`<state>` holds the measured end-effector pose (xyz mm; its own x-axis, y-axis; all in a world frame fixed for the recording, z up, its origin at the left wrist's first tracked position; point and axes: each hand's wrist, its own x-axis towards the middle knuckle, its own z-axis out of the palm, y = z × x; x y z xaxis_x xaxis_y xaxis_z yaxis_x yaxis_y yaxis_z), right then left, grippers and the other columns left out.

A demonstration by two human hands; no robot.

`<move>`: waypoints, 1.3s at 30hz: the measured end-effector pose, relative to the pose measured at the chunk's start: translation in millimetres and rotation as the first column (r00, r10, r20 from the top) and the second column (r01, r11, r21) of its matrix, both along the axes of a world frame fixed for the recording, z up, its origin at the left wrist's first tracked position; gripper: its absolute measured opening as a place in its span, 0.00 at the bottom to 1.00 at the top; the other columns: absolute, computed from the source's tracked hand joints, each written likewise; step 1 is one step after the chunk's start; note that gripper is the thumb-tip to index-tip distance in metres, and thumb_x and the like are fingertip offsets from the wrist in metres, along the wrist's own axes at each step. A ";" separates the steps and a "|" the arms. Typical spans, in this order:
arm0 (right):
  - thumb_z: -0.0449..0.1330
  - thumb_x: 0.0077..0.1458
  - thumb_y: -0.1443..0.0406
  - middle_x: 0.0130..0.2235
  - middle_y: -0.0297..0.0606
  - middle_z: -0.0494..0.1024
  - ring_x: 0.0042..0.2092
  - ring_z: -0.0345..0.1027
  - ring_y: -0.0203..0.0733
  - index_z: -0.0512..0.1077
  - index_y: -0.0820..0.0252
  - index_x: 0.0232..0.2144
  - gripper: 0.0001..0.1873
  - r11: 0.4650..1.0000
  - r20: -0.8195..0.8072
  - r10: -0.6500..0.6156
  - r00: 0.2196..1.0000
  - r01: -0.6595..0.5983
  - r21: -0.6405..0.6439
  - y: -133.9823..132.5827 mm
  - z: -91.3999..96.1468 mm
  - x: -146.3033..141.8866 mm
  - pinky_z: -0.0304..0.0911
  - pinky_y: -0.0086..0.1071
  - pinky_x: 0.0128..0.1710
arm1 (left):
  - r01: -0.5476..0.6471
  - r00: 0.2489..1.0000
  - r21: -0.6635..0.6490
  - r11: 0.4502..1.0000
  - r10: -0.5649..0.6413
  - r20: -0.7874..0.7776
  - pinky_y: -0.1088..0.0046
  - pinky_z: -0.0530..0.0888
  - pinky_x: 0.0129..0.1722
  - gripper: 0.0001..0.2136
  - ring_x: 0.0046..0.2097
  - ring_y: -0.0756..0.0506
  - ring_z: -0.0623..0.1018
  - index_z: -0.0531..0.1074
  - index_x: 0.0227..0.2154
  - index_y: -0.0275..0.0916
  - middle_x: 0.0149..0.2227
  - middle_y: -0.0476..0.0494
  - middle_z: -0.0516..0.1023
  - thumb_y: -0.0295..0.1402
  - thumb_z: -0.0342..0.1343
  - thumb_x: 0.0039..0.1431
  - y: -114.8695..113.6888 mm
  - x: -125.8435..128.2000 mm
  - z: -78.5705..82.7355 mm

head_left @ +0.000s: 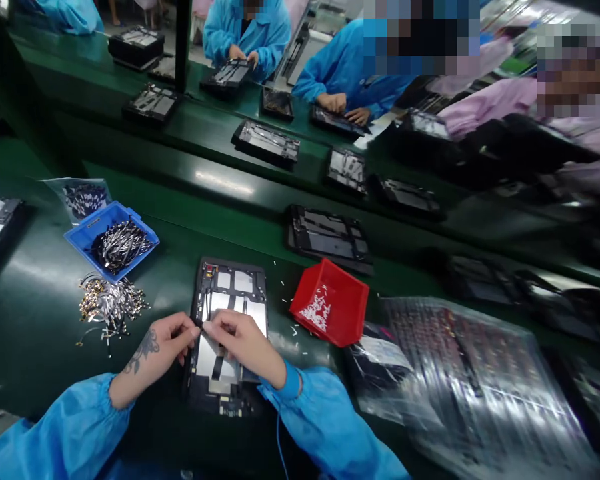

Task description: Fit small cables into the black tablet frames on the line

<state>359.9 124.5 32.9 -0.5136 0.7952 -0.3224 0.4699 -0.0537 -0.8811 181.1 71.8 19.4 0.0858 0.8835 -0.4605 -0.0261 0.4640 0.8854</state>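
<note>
Black tablet frame point(230, 280), left hand point(167, 343), right hand point(245, 343)

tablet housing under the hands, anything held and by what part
The left hand and right hand pinch something small over the tablet housing; what and where are hidden.

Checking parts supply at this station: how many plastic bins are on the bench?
2: a blue plastic bin beyond the left hand, and a tilted red plastic bin beyond the right hand. More may be hidden.
</note>
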 end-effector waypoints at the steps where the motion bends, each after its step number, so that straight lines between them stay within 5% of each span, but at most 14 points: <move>1: 0.56 0.59 0.55 0.25 0.33 0.69 0.25 0.62 0.32 0.71 0.61 0.20 0.20 1.000 -0.003 0.023 1.000 -0.023 0.003 -0.5 1.5 1.1 0.62 0.28 0.29 | -0.034 0.999 -0.003 0.999 0.034 0.031 0.79 0.66 0.20 0.16 0.22 0.52 0.67 0.68 0.22 0.36 0.20 0.53 0.66 0.45 0.59 0.51 0.4 -0.9 -0.2; 5: 0.61 0.55 0.56 0.34 0.38 0.75 0.35 0.69 0.37 0.78 0.60 0.29 0.13 0.999 -0.079 0.044 0.996 -0.042 0.034 -10.8 12.2 6.8 0.64 0.29 0.33 | -0.185 0.976 0.035 0.982 0.179 0.127 0.79 0.67 0.22 0.15 0.24 0.53 0.68 0.69 0.23 0.36 0.22 0.52 0.69 0.43 0.60 0.52 1.9 -4.2 2.1; 7: 0.61 0.55 0.56 0.26 0.37 0.74 0.29 0.68 0.35 0.77 0.61 0.24 0.16 0.999 -0.047 0.040 0.998 -0.041 -0.031 -15.7 17.3 8.9 0.62 0.28 0.29 | -0.195 0.971 0.043 0.980 0.187 0.148 0.80 0.67 0.23 0.14 0.24 0.53 0.68 0.69 0.23 0.36 0.22 0.52 0.69 0.42 0.60 0.53 2.1 -4.2 3.5; 9: 0.61 0.55 0.56 0.21 0.34 0.71 0.25 0.65 0.34 0.75 0.62 0.20 0.18 0.998 -0.027 -0.004 1.000 0.002 -0.068 -16.1 19.4 9.1 0.61 0.28 0.28 | -0.173 0.971 0.029 0.985 0.165 0.174 0.80 0.67 0.22 0.14 0.24 0.53 0.68 0.70 0.24 0.36 0.22 0.52 0.69 0.42 0.61 0.53 1.6 -2.8 3.9; 11: 0.64 0.51 0.58 0.25 0.33 0.72 0.26 0.64 0.33 0.76 0.61 0.28 0.11 0.993 -0.069 -0.079 0.994 0.072 -0.095 -11.7 18.7 7.6 0.61 0.27 0.27 | -0.131 0.973 0.011 0.991 0.127 0.194 0.80 0.66 0.22 0.14 0.24 0.53 0.68 0.70 0.24 0.36 0.22 0.52 0.69 0.43 0.61 0.52 0.6 -0.8 3.8; 13: 0.68 0.46 0.58 0.27 0.30 0.70 0.25 0.61 0.31 0.74 0.58 0.36 0.15 0.973 -0.138 -0.135 0.981 0.105 -0.205 -5.1 16.8 5.2 0.59 0.25 0.24 | -0.074 0.979 0.004 0.997 0.072 0.192 0.79 0.66 0.22 0.15 0.24 0.53 0.68 0.70 0.24 0.35 0.22 0.52 0.68 0.43 0.60 0.53 -0.4 1.0 4.2; 16: 0.66 0.47 0.53 0.24 0.28 0.65 0.23 0.58 0.29 0.70 0.60 0.28 0.16 0.923 -0.183 -0.168 0.969 0.089 -0.375 2.7 14.6 2.1 0.56 0.24 0.20 | 0.016 0.985 -0.023 1.000 -0.012 0.172 0.79 0.66 0.22 0.16 0.23 0.53 0.67 0.69 0.24 0.35 0.22 0.52 0.67 0.44 0.60 0.53 -0.9 2.5 6.6; 21: 0.65 0.46 0.52 0.23 0.28 0.63 0.23 0.56 0.30 0.66 0.60 0.22 0.18 0.902 -0.187 -0.210 0.960 0.117 -0.415 5.5 8.7 1.9 0.55 0.24 0.19 | 0.059 0.990 -0.042 0.997 -0.053 0.134 0.79 0.68 0.22 0.15 0.24 0.53 0.68 0.71 0.29 0.35 0.24 0.51 0.68 0.45 0.58 0.54 1.5 0.7 3.4; 26: 0.60 0.52 0.57 0.19 0.28 0.62 0.22 0.53 0.30 0.66 0.60 0.20 0.15 0.976 -0.033 -0.133 0.991 0.125 -0.176 5.6 -5.8 0.6 0.49 0.25 0.22 | -0.132 0.990 0.032 0.991 0.133 -0.053 0.79 0.68 0.18 0.18 0.23 0.53 0.68 0.66 0.46 0.38 0.27 0.54 0.67 0.43 0.53 0.56 1.5 -1.4 -18.5; 32: 0.57 0.53 0.64 0.19 0.30 0.65 0.24 0.56 0.33 0.66 0.59 0.17 0.14 0.995 0.189 -0.069 0.979 0.053 0.088 2.6 -7.8 -7.2 0.49 0.28 0.26 | -0.033 0.996 -0.014 0.999 0.032 -0.089 0.80 0.66 0.17 0.18 0.21 0.54 0.68 0.63 0.47 0.39 0.26 0.57 0.64 0.40 0.51 0.55 0.8 2.4 -27.0; 39: 0.56 0.55 0.66 0.21 0.31 0.69 0.24 0.59 0.33 0.68 0.58 0.19 0.12 0.984 0.237 -0.075 0.969 0.032 0.177 -3.2 -9.0 -9.3 0.51 0.28 0.27 | -0.015 0.996 0.002 1.000 0.015 -0.084 0.80 0.66 0.18 0.19 0.22 0.54 0.68 0.61 0.49 0.40 0.28 0.56 0.64 0.38 0.54 0.54 -1.3 2.7 -28.5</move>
